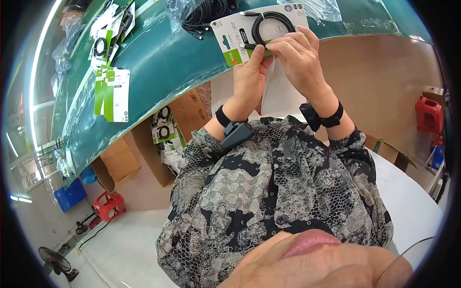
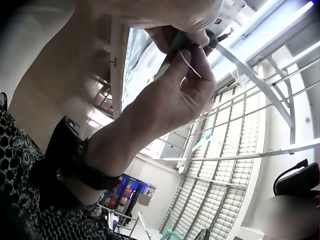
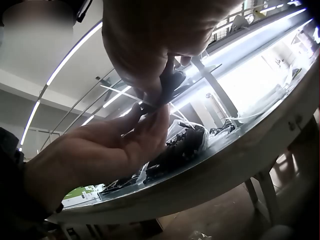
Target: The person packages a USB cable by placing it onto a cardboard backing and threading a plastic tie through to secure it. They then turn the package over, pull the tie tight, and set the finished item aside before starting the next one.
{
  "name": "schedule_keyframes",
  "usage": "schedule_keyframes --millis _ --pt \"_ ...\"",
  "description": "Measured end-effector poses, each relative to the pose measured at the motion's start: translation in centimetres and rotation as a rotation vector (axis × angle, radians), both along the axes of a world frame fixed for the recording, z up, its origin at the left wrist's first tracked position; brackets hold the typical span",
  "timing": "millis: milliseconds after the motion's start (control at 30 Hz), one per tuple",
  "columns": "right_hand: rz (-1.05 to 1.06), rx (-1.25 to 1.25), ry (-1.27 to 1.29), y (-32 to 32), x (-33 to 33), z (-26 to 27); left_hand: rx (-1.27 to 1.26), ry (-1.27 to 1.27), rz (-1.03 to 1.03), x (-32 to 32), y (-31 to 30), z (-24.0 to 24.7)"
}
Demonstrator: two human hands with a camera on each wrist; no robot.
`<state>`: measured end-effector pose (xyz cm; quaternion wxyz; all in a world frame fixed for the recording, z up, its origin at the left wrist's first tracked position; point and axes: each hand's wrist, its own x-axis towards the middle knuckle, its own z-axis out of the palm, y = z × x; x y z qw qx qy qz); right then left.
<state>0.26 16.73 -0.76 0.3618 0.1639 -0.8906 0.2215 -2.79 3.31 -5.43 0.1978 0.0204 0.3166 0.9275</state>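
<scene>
Both hands meet at a white and green printed card [image 1: 224, 40] over the table's near edge. A coiled black cable [image 1: 256, 30] lies against its face, with connectors at the card's left part. My left hand [image 1: 249, 82] [image 2: 160, 12] grips the card's lower edge, thumb in front. The fingers of my right hand [image 1: 301, 60] [image 2: 172, 92] are bent at the coil's lower side and pinch a thin white strip [image 2: 190, 65], which sticks out from the fingertips in the left wrist view. The card largely hides the fingers behind it.
On the green table [image 1: 158, 62] are a stack of cards [image 1: 115, 96], carded cables [image 1: 100, 47], a bundle of black cables [image 1: 204, 14] and white strips in plastic [image 1: 319, 10]. Below stands a cardboard box [image 1: 149, 144] with carded cables inside.
</scene>
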Motion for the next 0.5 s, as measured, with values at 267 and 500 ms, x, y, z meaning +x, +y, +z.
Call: schedule_keyframes --millis 267,500 --pt "0.057 0.095 -0.002 1.7 0.2 0.4 0.019 -0.01 -0.002 0.0 0.0 0.4" --pt "0.091 0.182 0.046 1.4 1.1 -0.1 0.057 0.079 0.036 0.6 0.2 0.8"
